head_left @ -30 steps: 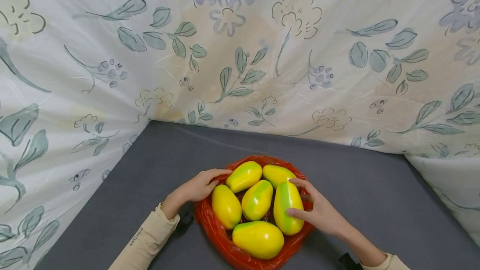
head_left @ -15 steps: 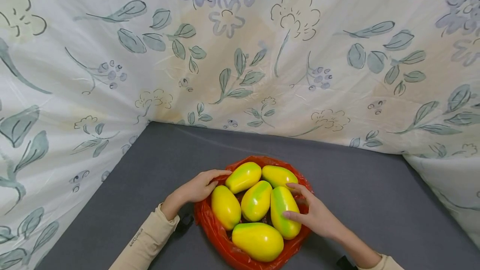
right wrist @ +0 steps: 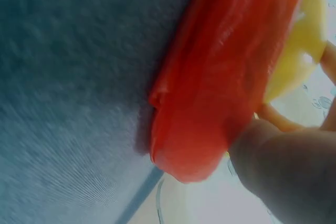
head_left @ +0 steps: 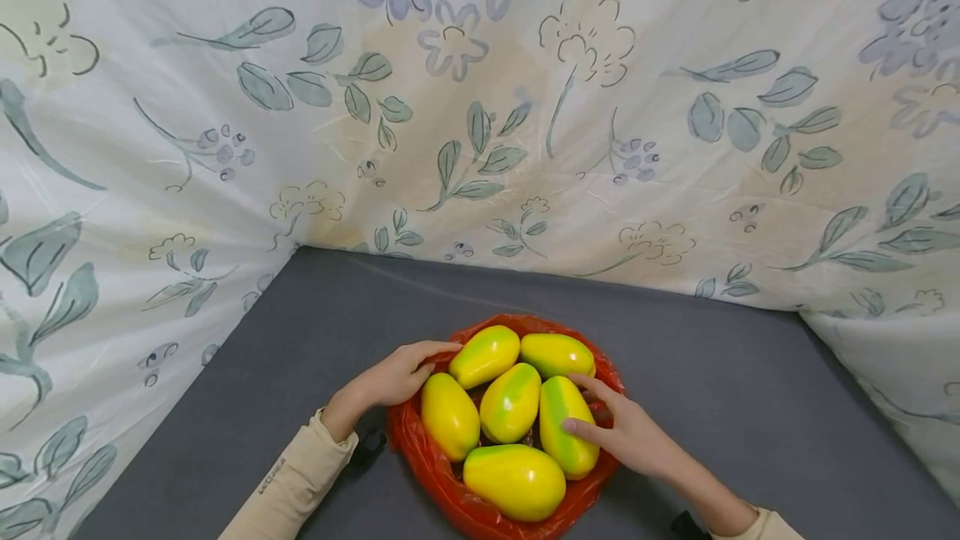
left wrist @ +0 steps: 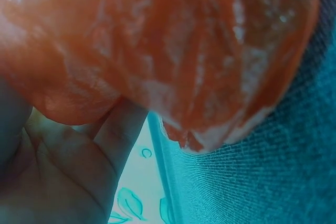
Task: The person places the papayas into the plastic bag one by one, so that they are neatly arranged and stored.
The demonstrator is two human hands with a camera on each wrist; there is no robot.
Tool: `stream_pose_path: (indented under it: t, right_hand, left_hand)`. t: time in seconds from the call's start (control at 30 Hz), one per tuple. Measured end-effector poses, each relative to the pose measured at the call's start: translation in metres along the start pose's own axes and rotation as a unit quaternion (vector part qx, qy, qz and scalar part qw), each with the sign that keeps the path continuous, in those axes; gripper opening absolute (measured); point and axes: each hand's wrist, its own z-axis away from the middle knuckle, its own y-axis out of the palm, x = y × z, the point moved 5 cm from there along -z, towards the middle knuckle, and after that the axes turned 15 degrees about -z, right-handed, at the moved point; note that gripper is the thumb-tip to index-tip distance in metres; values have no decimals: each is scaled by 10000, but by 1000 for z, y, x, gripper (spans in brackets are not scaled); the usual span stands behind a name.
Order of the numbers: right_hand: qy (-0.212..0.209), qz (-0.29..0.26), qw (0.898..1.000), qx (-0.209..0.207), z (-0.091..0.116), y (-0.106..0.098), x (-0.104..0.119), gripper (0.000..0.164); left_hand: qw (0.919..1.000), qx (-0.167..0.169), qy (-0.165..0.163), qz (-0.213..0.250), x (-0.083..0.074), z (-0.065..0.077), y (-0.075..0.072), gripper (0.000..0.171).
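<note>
Several yellow papayas with green streaks lie in a red plastic bag [head_left: 442, 486] with its mouth spread wide. My right hand [head_left: 632, 433] has its thumb and fingers around the rightmost papaya [head_left: 562, 432], which sits in the bag beside the others. At the bag's left rim, my left hand [head_left: 393, 372] holds the plastic, fingertips near the upper left papaya [head_left: 486, 355]. The left wrist view shows the left palm [left wrist: 68, 166] against the crumpled bag, fingertips hidden behind it. In the right wrist view a yellow papaya [right wrist: 299, 51] shows between the bag's edge and the right fingers.
The bag stands on a dark grey cloth surface [head_left: 360, 298]. Floral curtains [head_left: 480, 107] hang behind it and along the left, with pale fabric at the right edge. Black straps [head_left: 369, 444] show near both wrists.
My right hand has moved slightly left and down with the rightmost papaya, which now sits lower among the others. The left hand stays on the rim. The view has tilted a little.
</note>
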Motion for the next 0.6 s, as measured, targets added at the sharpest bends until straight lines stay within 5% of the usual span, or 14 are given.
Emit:
stream_pose_path:
  t: [0.2,0.6]
  right_hand:
    - [569,140,9981,180,0,-1,2,68]
    - [638,-137,9978,89,1,-2,1,66]
  left_hand:
    - [10000,-5,39,24,0,1,1,44]
    - [9999,-15,-13,108,0,2,-1,45]
